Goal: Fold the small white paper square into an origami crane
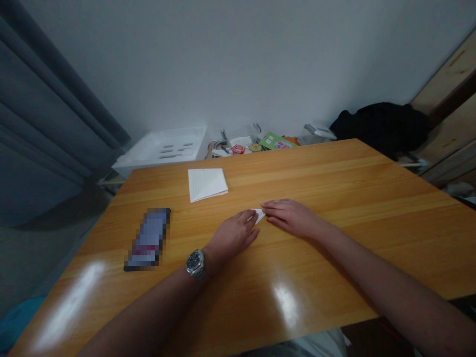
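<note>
A small folded piece of white paper (259, 215) lies on the wooden table, mostly covered by my fingers. My left hand (238, 230), with a metal watch (196, 264) on its wrist, holds the paper's left side under its fingers, thumb toward me. From the other side, my right hand (288, 215) has its fingertips on the right end of the same paper, palm down and fingers close together. How far the paper runs beneath the fingertips is hidden.
A lined paper pad (207, 184) lies beyond my left hand, and a pixelated phone (148, 240) is on the left. Behind the table (334, 183) stand a white foam tray (159, 146), a green packet (275, 141) and a black cloth heap (379, 126) against the wall.
</note>
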Action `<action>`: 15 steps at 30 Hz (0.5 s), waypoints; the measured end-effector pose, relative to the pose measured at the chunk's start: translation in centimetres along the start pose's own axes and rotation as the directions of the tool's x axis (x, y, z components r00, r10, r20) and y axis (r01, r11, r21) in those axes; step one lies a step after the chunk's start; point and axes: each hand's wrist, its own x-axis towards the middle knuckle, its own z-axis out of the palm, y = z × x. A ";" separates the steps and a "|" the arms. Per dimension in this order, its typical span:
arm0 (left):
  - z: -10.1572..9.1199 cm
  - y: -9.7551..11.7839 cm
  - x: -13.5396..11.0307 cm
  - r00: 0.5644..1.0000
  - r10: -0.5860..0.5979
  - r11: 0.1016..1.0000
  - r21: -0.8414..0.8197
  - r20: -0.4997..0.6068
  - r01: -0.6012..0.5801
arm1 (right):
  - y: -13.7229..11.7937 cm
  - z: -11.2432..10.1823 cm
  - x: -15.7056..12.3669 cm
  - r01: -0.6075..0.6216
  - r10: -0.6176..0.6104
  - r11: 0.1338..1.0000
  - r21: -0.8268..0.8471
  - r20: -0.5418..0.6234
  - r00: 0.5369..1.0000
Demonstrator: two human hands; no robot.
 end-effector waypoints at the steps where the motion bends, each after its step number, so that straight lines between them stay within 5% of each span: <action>1: 0.0 0.0 0.0 1.000 0.002 1.000 -0.002 0.000 -0.002 | 0.0 0.0 0.0 -0.001 0.001 1.000 -0.001 0.008 1.000; 15: 0.3 -0.4 0.0 0.995 0.099 0.995 0.018 -0.003 -0.099 | 0.3 0.2 -0.1 -0.010 0.009 0.999 0.042 0.030 1.000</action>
